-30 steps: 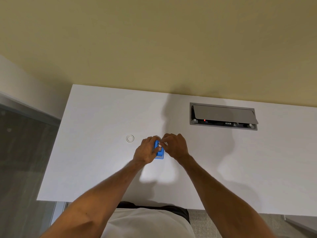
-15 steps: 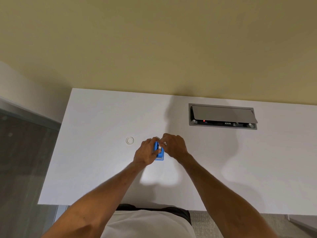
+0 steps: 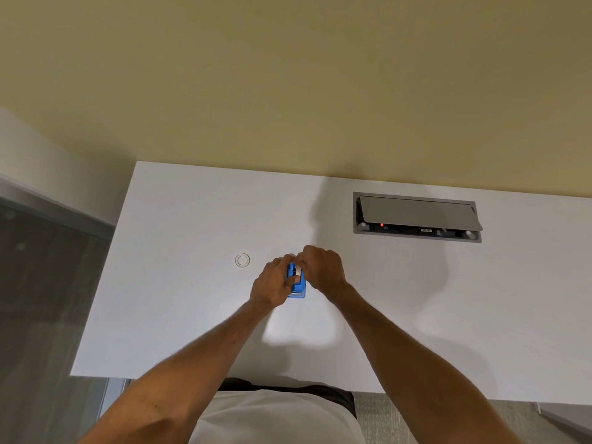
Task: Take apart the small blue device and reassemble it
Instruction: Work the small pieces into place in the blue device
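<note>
The small blue device [image 3: 298, 287] rests on the white desk [image 3: 179, 299], held between both hands near the desk's middle. My left hand [image 3: 272, 285] wraps its left side, thumb across the top. My right hand [image 3: 323, 267] comes from the right, its fingertips pinched on a small white part [image 3: 298, 270] at the device's upper end. Most of the device is hidden by fingers. A small clear ring [image 3: 242, 260] lies on the desk to the left of my hands.
A grey cable box [image 3: 416, 216] with its lid tilted up is set into the desk at the back right. A yellow wall rises behind the desk. The desk's left edge drops to a grey floor.
The hands and device have stayed in place on the desk; my right fingers have shifted slightly on the white part. The view has tilted a little.
</note>
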